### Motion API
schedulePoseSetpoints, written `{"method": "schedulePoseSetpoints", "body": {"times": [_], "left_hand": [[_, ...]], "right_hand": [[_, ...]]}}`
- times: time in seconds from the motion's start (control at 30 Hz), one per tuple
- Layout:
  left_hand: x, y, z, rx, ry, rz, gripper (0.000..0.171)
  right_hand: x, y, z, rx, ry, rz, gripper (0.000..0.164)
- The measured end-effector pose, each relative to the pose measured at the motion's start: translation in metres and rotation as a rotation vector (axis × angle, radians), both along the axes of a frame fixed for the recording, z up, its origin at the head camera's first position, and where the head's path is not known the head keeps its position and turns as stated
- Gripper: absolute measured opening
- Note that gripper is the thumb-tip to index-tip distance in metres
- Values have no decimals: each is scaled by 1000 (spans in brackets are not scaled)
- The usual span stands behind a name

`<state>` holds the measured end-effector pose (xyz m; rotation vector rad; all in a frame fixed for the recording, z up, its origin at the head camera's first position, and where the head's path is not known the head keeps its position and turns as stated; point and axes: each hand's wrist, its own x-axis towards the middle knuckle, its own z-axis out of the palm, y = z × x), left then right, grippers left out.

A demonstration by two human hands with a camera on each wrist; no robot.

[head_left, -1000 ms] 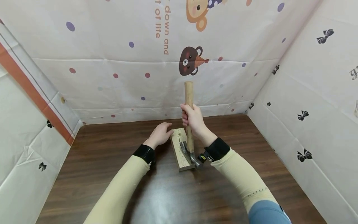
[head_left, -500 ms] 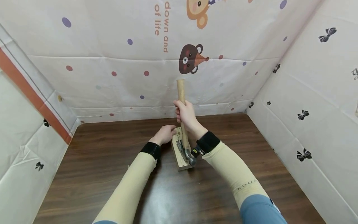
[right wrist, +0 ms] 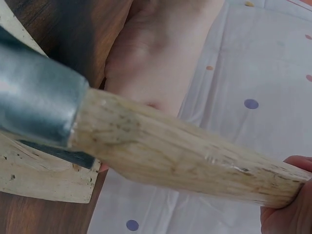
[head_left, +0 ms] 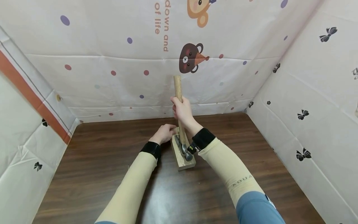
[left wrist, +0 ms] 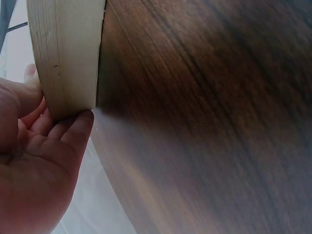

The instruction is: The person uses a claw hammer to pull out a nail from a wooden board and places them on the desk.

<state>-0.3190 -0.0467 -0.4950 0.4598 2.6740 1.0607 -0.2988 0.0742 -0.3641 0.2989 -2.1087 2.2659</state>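
Observation:
My right hand grips the wooden handle of a claw hammer, whose handle stands up toward the wall. The hammer's metal head rests low over a pale wooden block, claw against its top face; any nail there is hidden. My left hand holds the block's far end. In the left wrist view the left thumb and fingers curl about that end of the block. The right wrist view shows the hammer's handle up close, with part of the left hand behind it.
A dark wood-grain table bears the block. White patterned sheeting rises directly behind the table, with more sheeting along its right side. A small thin sliver lies beside the left forearm.
The right hand and hammer have moved left, and the hammer's head has come from the block's right edge onto its top. The left hand has moved right and taken hold of the block's far end.

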Motion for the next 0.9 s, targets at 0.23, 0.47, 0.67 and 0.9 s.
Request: {"method": "schedulePoseSetpoints", "body": {"times": [0.23,0.47,0.67,0.9], "left_hand": [[1,2,2,6,-35,6,40],[2,1,2,27,-44,23,41],[1,2,2,31,-71,28,42],[0,3,0,32,-78,32,42]], "right_hand": [[-1,-1,-1,-14,24,-35,27],[5,0,-2,-43,83,-40,21],[11,1,-3,-14,139,-31,24],[12,2,-6,-27,148,-43,19]]}}
